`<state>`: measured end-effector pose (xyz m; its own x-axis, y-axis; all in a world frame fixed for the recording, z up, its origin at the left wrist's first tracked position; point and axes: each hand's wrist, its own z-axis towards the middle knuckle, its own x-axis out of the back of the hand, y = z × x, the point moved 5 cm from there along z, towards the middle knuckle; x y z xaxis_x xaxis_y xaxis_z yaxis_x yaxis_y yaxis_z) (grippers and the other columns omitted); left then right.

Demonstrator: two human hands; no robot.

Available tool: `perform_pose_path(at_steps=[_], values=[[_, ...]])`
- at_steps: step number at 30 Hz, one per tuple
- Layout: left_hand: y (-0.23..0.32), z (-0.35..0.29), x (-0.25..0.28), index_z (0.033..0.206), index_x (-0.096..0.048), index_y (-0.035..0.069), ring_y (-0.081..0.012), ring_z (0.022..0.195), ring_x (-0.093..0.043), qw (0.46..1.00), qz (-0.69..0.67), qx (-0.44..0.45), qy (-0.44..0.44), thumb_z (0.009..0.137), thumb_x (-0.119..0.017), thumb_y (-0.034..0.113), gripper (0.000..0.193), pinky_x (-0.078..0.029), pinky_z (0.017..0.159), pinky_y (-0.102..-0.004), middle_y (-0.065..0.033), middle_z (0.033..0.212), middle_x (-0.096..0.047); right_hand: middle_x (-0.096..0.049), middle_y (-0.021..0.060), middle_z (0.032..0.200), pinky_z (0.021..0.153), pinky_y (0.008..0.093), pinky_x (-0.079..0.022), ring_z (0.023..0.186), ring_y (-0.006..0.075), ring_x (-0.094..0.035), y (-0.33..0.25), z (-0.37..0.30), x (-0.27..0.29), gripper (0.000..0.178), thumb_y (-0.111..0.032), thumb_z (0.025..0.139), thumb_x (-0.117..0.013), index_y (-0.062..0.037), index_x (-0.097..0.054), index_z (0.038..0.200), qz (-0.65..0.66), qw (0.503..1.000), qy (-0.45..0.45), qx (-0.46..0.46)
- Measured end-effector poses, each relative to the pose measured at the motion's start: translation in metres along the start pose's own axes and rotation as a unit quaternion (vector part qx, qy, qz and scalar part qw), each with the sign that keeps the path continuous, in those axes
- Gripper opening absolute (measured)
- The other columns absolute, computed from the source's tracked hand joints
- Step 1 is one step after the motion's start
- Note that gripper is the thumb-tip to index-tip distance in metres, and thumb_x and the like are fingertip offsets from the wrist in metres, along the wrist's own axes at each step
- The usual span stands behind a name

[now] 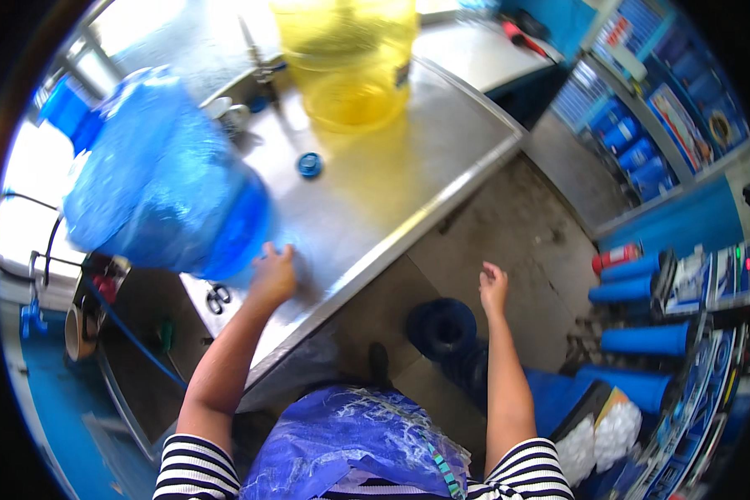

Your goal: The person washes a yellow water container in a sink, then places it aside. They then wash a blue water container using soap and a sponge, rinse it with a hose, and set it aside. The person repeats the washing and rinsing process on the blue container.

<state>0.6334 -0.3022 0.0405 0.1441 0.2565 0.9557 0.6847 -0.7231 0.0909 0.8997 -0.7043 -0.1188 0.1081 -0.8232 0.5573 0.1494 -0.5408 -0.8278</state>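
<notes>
A large blue water jug (167,175), covered in loose clear plastic, stands on the left of the steel-topped table (333,242). Beside its base is my left hand (273,275), low over the tabletop with its fingers apart. I cannot tell whether the fingertips touch the jug. My right hand (493,287) is held out over the floor, away from the table, fingers loosely stretched and nothing in them. A small blue cap (309,165) lies on the steel between the blue jug and a yellow-tinted jug (350,71). Black-handled scissors (217,298) rest near my left wrist.
Another blue jug (442,329) is on the floor between my arms. Blue cylinders (642,340) and white bundles (617,433) crowd the right side. A red extinguisher-like object (617,257) stands beyond them. Shelves of blue containers (629,142) are at the far right.
</notes>
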Motion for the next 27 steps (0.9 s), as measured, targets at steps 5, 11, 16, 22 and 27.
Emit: perform_pose_path(at_steps=[5, 11, 16, 22, 27], values=[[-0.005, -0.002, -0.002, 0.123, -0.052, 0.006, -0.046, 0.1, -0.053, 0.996, 0.037, -0.026, 0.079, 0.072, -0.06, -0.006, 0.053, -0.047, 0.084, -0.049, -0.023, 0.119, -0.046, -0.062, 0.0261, 0.111, 0.091, 0.0428, -0.048, 0.107, 0.0393, -0.059, 0.128, -0.124, 0.034, 0.035, -0.018, 0.077, -0.069, -0.0084, -0.067, 0.11, -0.2, 0.943, -0.127, -0.234], [0.086, 0.08, 0.038, 0.133, -0.045, 0.01, -0.0448, 0.105, -0.054, 0.968, 0.018, -0.154, 0.199, 0.075, -0.062, -0.004, 0.062, -0.046, 0.091, -0.0491, -0.0208, 0.131, -0.046, -0.039, 0.0275, 0.135, 0.1, 0.0456, -0.045, 0.117, 0.0459, -0.05, 0.171, -0.176, -0.034, 0.075, -0.017, 0.074, -0.073, -0.0209, -0.041, 0.142, -0.235, 0.899, -0.25, -0.271], [0.157, 0.067, 0.046, 0.134, -0.047, 0.012, -0.0457, 0.131, -0.035, 0.92, -0.024, -0.243, 0.305, 0.074, -0.069, -0.002, 0.066, -0.038, 0.105, -0.0515, -0.0182, 0.141, -0.041, -0.035, 0.0276, 0.137, 0.099, 0.0461, -0.046, 0.122, 0.0473, -0.045, 0.191, -0.16, -0.083, 0.088, -0.008, 0.073, -0.072, -0.0252, -0.03, 0.147, -0.315, 0.91, -0.198, -0.183], [0.217, -0.085, -0.024, 0.096, -0.067, 0.006, -0.0308, 0.117, -0.053, 0.766, -0.195, -0.61, -0.058, 0.07, -0.061, 0.003, 0.027, -0.045, 0.099, -0.043, -0.0107, 0.115, -0.059, -0.044, 0.024, 0.128, 0.089, 0.0463, -0.051, 0.108, 0.0435, -0.056, 0.205, -0.15, -0.099, 0.06, -0.01, 0.073, -0.074, -0.0149, -0.048, 0.127, -0.193, 0.937, -0.127, -0.261], [0.171, -0.132, -0.093, 0.1, -0.067, 0.005, -0.031, 0.111, -0.054, 0.785, -0.152, -0.554, -0.23, 0.075, -0.064, 0.005, 0.025, -0.048, 0.093, -0.0386, -0.0114, 0.116, -0.06, -0.053, 0.0209, 0.115, 0.078, 0.0464, -0.052, 0.091, 0.0412, -0.062, 0.163, -0.166, -0.078, 0.049, -0.018, 0.071, -0.077, -0.0124, -0.053, 0.114, -0.208, 0.955, -0.096, -0.187]])
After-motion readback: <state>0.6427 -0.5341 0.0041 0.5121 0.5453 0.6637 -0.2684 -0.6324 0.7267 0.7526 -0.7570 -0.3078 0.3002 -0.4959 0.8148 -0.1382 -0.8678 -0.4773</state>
